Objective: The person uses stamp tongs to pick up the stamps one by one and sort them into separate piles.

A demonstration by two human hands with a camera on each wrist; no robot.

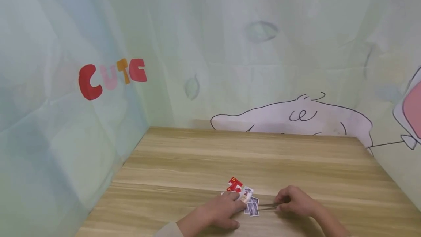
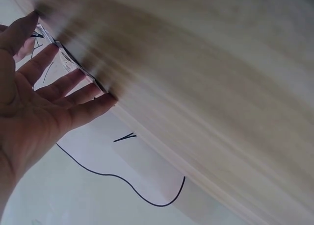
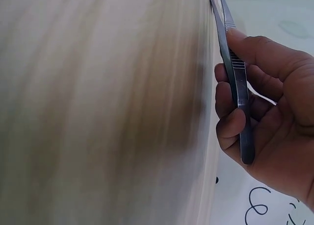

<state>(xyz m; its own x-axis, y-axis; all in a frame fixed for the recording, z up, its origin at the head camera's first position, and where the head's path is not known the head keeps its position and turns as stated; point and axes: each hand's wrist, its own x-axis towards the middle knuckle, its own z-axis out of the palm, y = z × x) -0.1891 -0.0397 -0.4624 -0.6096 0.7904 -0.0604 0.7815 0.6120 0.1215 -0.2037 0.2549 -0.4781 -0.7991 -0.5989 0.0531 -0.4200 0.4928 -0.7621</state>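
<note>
My right hand grips a pair of metal tweezers, thumb on one side and curled fingers on the other. The tweezers' tips point left and reach the edge of some small stamps with dark blue pictures. Fingers spread, my left hand rests with its fingertips on the stamps at the tabletop. Just beyond these fingers lie red stamps and a pale stamp with a coloured picture, overlapping one another. Part of the pile is hidden beneath the left hand.
The wood-grain table is bordered at the back and sides by a pale green printed cloth. Its left edge runs along the cloth with the coloured letters.
</note>
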